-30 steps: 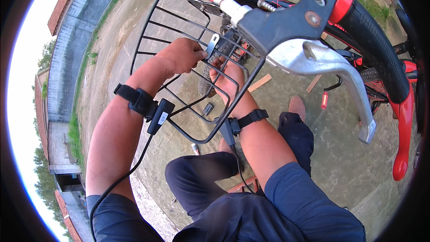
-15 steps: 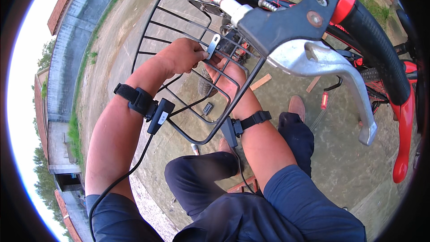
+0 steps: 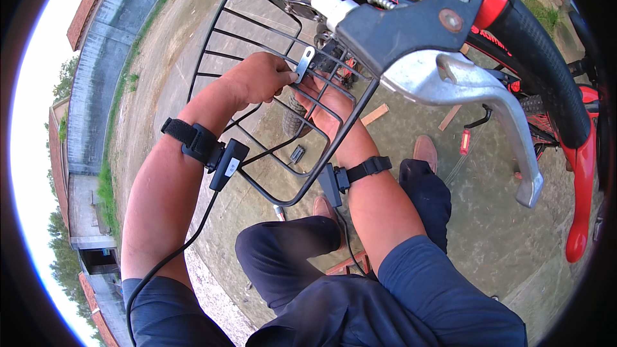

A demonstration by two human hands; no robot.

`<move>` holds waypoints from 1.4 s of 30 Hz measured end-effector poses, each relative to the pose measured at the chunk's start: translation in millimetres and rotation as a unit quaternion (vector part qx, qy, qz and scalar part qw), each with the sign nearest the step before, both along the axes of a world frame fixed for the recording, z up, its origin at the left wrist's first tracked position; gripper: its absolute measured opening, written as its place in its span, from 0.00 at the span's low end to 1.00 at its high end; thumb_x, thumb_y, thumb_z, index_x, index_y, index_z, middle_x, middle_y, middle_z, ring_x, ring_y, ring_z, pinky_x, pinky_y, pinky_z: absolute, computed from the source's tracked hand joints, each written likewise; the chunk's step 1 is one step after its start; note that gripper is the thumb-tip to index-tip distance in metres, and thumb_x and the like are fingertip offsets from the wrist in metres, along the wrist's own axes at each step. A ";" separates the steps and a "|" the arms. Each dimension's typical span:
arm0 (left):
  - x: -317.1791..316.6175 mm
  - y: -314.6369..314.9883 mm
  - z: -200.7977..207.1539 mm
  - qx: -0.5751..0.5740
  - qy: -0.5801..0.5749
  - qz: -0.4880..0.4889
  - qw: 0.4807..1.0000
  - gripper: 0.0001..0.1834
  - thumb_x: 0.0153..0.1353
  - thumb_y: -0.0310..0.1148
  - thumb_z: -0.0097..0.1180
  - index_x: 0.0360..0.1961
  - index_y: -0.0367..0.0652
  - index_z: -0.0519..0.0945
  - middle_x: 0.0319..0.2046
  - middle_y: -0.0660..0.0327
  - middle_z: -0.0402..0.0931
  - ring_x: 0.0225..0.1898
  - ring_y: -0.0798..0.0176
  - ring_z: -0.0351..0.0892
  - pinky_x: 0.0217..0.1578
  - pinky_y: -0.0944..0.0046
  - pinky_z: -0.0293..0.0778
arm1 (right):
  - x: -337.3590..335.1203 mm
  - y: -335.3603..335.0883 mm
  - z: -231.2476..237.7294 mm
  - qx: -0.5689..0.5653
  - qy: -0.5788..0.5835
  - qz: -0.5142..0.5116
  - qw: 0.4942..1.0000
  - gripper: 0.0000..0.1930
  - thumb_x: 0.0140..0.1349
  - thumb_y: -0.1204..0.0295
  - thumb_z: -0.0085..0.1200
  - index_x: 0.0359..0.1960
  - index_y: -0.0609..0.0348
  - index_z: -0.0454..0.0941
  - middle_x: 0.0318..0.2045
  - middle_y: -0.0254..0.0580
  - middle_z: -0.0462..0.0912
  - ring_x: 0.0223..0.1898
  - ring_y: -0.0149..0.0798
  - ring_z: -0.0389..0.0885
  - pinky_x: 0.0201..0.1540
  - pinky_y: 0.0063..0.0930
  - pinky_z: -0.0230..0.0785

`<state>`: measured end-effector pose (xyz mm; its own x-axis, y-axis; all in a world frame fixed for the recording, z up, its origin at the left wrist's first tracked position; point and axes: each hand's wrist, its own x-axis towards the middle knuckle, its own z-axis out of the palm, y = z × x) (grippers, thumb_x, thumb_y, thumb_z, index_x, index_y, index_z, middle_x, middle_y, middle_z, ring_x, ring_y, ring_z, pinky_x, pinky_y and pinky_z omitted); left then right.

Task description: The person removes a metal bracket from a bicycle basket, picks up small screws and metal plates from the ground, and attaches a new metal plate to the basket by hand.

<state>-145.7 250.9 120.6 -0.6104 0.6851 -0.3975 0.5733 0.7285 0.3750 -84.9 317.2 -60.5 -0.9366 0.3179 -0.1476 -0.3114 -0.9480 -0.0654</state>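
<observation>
My left hand (image 3: 258, 80) pinches the lower end of a small silver metal bracket (image 3: 305, 61) between thumb and finger. The bracket has a slot near its upper end and lies against the bars of a black wire basket (image 3: 283, 203). From beneath, my right hand (image 3: 329, 104) reaches up behind the basket's bars, close to the bracket's lower end. Its fingers are curled and partly covered by the wires, so what they hold is hidden. The basket stands at the front of a bicycle, beside the silver brake lever (image 3: 450, 83).
The black handlebar grip (image 3: 546, 58) and a red lever (image 3: 578, 212) fill the right side. A wheel (image 3: 294, 115) shows below the basket. On the concrete lie a black part (image 3: 297, 153), a wood strip (image 3: 375, 115) and a red piece (image 3: 465, 142). A wall (image 3: 96, 115) runs along the left.
Both hands stay at the bracket, which has shifted very slightly. My right hand has moved a little, showing more of its palm under the wires.
</observation>
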 end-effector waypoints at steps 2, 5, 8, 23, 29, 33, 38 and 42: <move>0.5 4.3 0.7 -0.015 -0.008 0.009 1.000 0.18 0.62 0.40 0.55 0.36 0.31 0.80 0.20 0.59 0.73 0.20 0.66 0.71 0.23 0.64 0.70 | 0.8 3.0 0.4 0.006 0.019 -0.005 1.000 0.06 0.68 0.70 0.50 0.43 0.56 0.74 0.38 0.39 0.81 0.39 0.34 0.81 0.40 0.27 0.78; 4.4 2.6 3.4 -0.010 0.003 -0.001 1.000 0.18 0.62 0.40 0.55 0.35 0.31 0.80 0.20 0.59 0.73 0.20 0.66 0.71 0.23 0.64 0.69 | 1.3 1.5 -0.3 0.021 0.047 -0.024 0.998 0.06 0.67 0.70 0.51 0.44 0.54 0.74 0.36 0.38 0.82 0.37 0.33 0.82 0.37 0.28 0.78; 2.1 0.8 1.6 0.001 0.002 -0.007 1.000 0.18 0.62 0.40 0.54 0.35 0.31 0.80 0.20 0.59 0.73 0.20 0.66 0.71 0.23 0.64 0.69 | -7.2 0.0 -7.1 0.036 0.028 -0.075 0.996 0.07 0.66 0.70 0.52 0.44 0.52 0.75 0.35 0.36 0.83 0.35 0.33 0.82 0.37 0.28 0.78; -4.2 2.0 -0.6 -0.008 -0.009 -0.026 1.000 0.17 0.61 0.39 0.56 0.34 0.31 0.80 0.20 0.59 0.73 0.20 0.66 0.71 0.23 0.64 0.69 | -18.2 7.4 -7.7 0.073 -0.002 -0.079 0.994 0.10 0.64 0.63 0.56 0.45 0.46 0.78 0.32 0.25 0.81 0.31 0.24 0.76 0.29 0.19 0.65; -5.7 7.1 2.7 -0.046 -0.018 -0.018 0.999 0.19 0.61 0.40 0.56 0.36 0.30 0.80 0.19 0.59 0.73 0.19 0.65 0.72 0.22 0.64 0.69 | -11.6 12.7 8.1 0.067 0.000 -0.079 0.995 0.09 0.65 0.69 0.55 0.45 0.54 0.78 0.31 0.30 0.80 0.31 0.23 0.76 0.29 0.15 0.66; -11.7 11.1 -1.8 -0.057 -0.015 -0.015 0.998 0.19 0.61 0.40 0.55 0.36 0.29 0.80 0.18 0.58 0.73 0.18 0.64 0.72 0.22 0.64 0.69 | -9.9 15.5 11.4 0.077 0.016 -0.082 0.994 0.09 0.64 0.70 0.56 0.45 0.55 0.78 0.34 0.31 0.80 0.31 0.24 0.75 0.29 0.15 0.66; -18.8 11.7 -9.5 -0.057 -0.022 -0.003 0.998 0.19 0.61 0.40 0.54 0.37 0.29 0.80 0.18 0.58 0.74 0.18 0.64 0.72 0.23 0.63 0.69 | -2.9 15.7 21.0 0.070 0.006 -0.073 0.995 0.09 0.64 0.71 0.55 0.45 0.55 0.78 0.34 0.31 0.80 0.32 0.25 0.75 0.29 0.15 0.66; -23.9 11.9 -12.8 -0.067 -0.017 -0.009 0.998 0.20 0.61 0.41 0.53 0.37 0.29 0.81 0.18 0.57 0.74 0.18 0.64 0.73 0.23 0.61 0.69 | -5.0 15.6 20.5 0.067 0.025 -0.074 0.995 0.09 0.65 0.70 0.55 0.45 0.55 0.78 0.35 0.33 0.81 0.32 0.25 0.76 0.30 0.16 0.67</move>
